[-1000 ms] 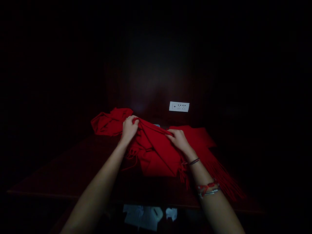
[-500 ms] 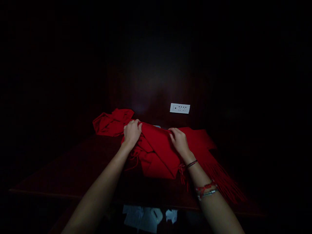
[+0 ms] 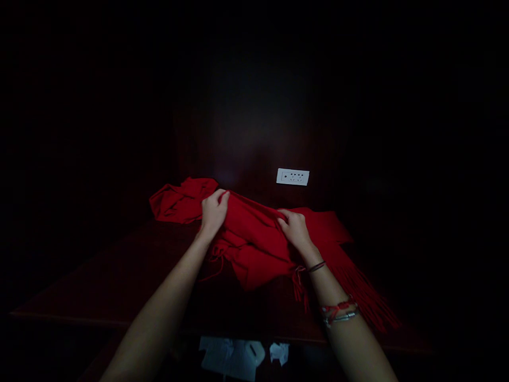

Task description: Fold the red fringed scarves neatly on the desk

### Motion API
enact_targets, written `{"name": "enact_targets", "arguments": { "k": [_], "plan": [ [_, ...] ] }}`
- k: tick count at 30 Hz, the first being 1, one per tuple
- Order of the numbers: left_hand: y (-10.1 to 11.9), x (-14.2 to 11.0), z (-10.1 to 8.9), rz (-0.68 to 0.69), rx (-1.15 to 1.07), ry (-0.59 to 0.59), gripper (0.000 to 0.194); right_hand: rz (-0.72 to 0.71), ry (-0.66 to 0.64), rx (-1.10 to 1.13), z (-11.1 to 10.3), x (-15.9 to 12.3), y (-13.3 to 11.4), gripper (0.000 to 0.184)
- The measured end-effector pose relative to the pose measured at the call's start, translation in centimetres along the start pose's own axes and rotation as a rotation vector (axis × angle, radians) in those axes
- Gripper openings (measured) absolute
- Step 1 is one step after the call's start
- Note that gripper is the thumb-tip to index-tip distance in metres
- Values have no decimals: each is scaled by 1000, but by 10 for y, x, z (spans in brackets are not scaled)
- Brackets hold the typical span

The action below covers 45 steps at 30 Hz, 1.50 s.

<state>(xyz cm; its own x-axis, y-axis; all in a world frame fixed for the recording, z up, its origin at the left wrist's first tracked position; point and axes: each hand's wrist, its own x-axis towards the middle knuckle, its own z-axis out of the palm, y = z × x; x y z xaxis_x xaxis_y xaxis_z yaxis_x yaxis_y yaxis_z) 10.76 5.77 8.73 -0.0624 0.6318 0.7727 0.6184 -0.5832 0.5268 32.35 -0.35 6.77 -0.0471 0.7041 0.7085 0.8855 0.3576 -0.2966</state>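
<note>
A red fringed scarf [image 3: 254, 239] lies bunched on a dark wooden table [image 3: 119, 276]. My left hand [image 3: 213, 211] is closed on a fold at the scarf's upper left. My right hand [image 3: 294, 229] pinches the cloth near its upper right, fingers curled into the fabric. Between the two hands the fabric is lifted into a ridge, and a folded flap hangs down toward me. Fringe trails off to the right by my right forearm, which wears bracelets.
A white wall socket [image 3: 292, 176] sits on the dark back panel behind the scarf. White crumpled items [image 3: 233, 355] show below the table's near edge. The room is very dark and little else is visible.
Both hands have raised the scarf's upper edge slightly, and the hanging flap has narrowed to a point. The hands stay at nearly the same places.
</note>
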Motion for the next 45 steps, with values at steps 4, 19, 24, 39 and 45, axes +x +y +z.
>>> {"name": "enact_targets", "arguments": {
  "k": [4,19,24,39,45],
  "plan": [
    [-24,14,-24,-275,173,141,29,45,26,94,1,1,-2,16],
    [15,-14,15,321,-216,-378,27,-22,4,349,0,1,-4,13],
    [7,-4,5,220,-155,-230,26,22,78,285,-2,2,-2,16],
    [-5,-2,15,10,-189,-150,18,3,-50,192,-3,1,3,13],
    [-5,-2,10,-26,110,-141,26,-21,-46,238,2,0,-3,13]
  ]
}}
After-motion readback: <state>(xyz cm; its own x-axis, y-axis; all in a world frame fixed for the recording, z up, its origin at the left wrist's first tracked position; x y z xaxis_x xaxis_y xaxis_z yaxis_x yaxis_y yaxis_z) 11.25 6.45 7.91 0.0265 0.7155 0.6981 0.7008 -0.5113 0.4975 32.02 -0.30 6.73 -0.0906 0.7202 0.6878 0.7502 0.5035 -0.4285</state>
